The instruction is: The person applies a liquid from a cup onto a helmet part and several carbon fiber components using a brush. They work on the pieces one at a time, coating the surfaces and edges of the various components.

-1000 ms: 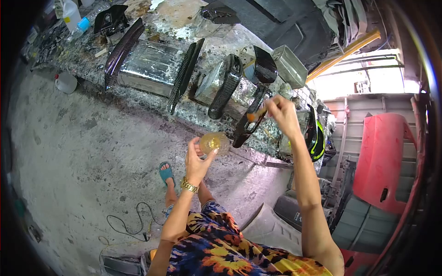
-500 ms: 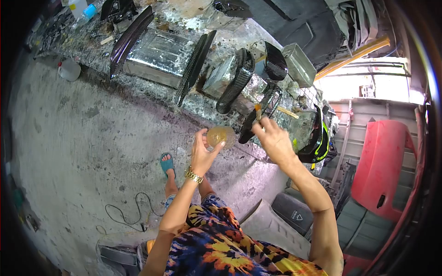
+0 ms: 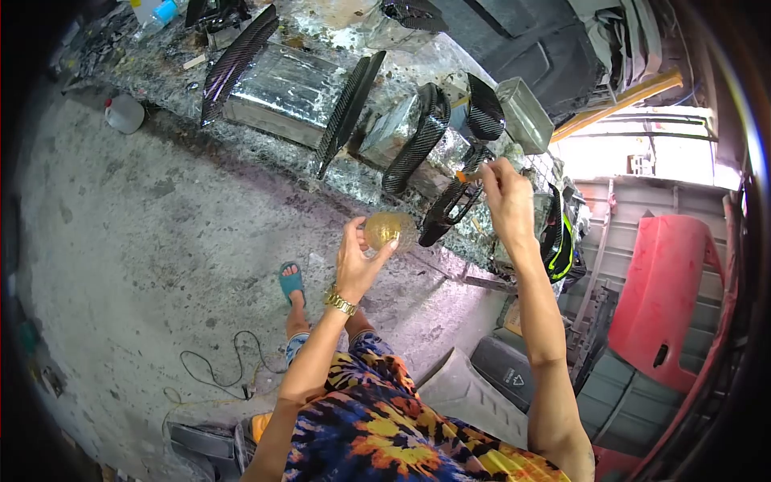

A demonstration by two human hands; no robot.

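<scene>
My left hand point(image 3: 361, 261) is wrapped round a round translucent cup point(image 3: 389, 231) with yellowish contents, in front of the bench edge. My right hand point(image 3: 507, 199) pinches a small brush point(image 3: 468, 176) with an orange tip. The brush lies over a black carbon-patterned part with openings point(image 3: 440, 217); whether it touches the part is unclear. To the left of that part, a curved carbon-patterned piece point(image 3: 419, 143) leans on a metal-looking block. Behind the brush sits another glossy black piece point(image 3: 485, 108).
The stained workbench point(image 3: 173, 100) carries a long dark strip point(image 3: 351, 112), a silvery box point(image 3: 283, 88) and an empty metal tin point(image 3: 524, 116). A white jug point(image 3: 124, 114) stands on the floor. At right is a red panel point(image 3: 654, 297); a cable point(image 3: 213, 377) lies at lower left.
My right hand has moved up and to the right with the brush, uncovering more of the black part with openings. My left hand and the cup have shifted slightly.
</scene>
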